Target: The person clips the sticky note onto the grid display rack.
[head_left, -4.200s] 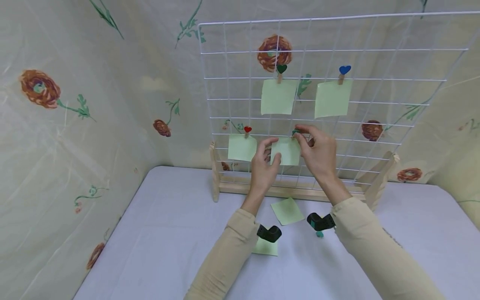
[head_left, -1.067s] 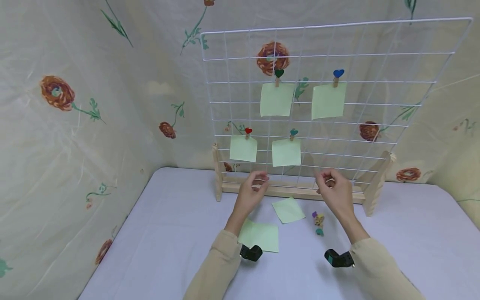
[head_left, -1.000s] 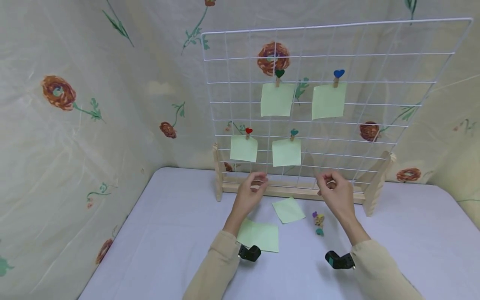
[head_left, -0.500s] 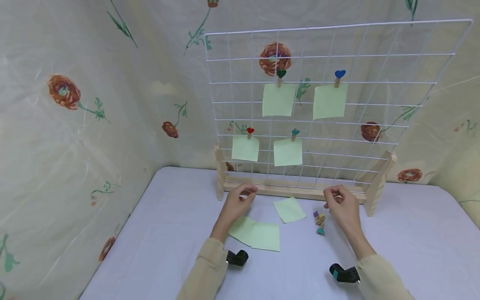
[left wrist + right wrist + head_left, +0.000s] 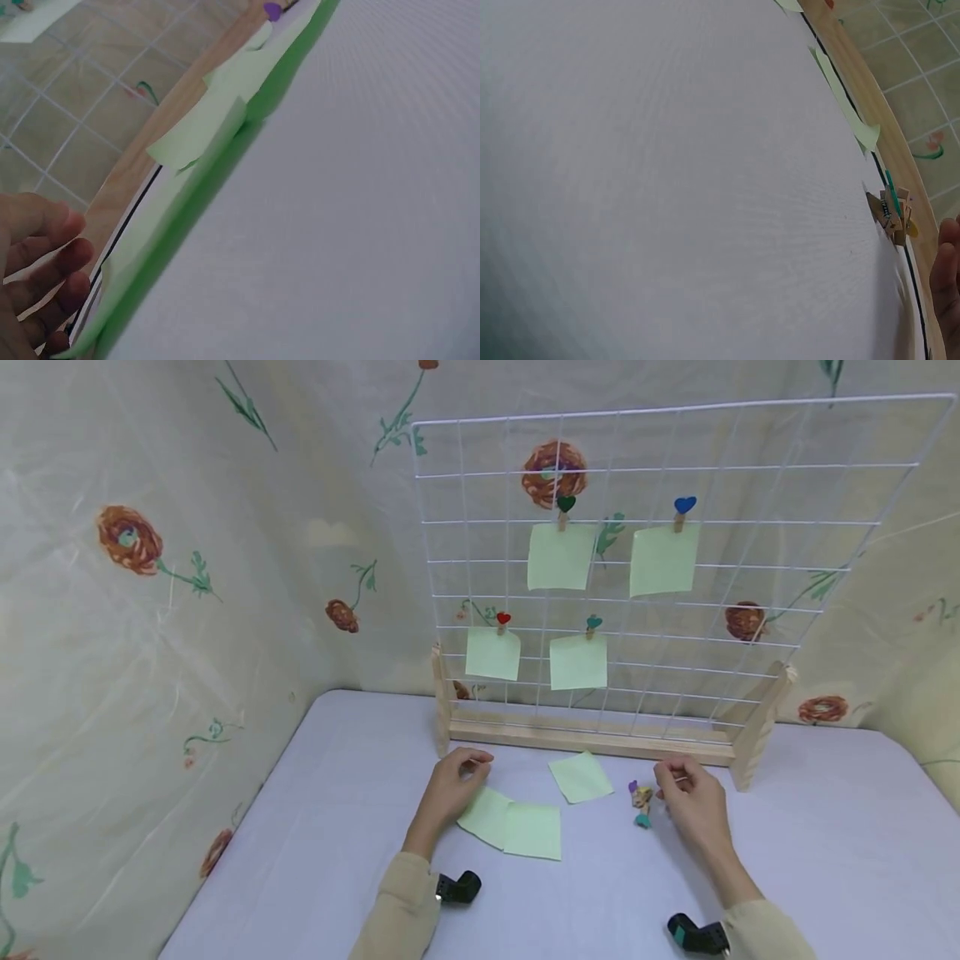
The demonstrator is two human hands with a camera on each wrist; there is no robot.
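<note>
My left hand (image 5: pixel 452 787), fingers loosely bent, hovers at the upper left of a green sticky note (image 5: pixel 486 818); nothing shows in its grasp. Overlapping that note is a second sticky note (image 5: pixel 532 832), and a third sticky note (image 5: pixel 581 777) lies farther back. My right hand (image 5: pixel 694 803) is just right of a small cluster of clothespins (image 5: pixel 641 803) with purple, yellow and teal tops, and appears to hold nothing. In the right wrist view the clothespins (image 5: pixel 894 214) sit apart from the fingertips (image 5: pixel 949 234). The left wrist view shows loosely curled fingers (image 5: pixel 71 255) beside the notes.
A white wire grid (image 5: pixel 675 468) stands in a wooden base (image 5: pixel 592 739) at the back. Several green notes hang on it from heart-topped clothespins, such as the blue one (image 5: pixel 684 507) and the red one (image 5: pixel 503 620). A patterned cloth (image 5: pixel 247 527) surrounds the table (image 5: pixel 300 827).
My right hand has let go of the teal-heart clothespin, which holds a note on the grid. Both hands have come down and apart, left toward the loose notes, right toward the clothespins.
</note>
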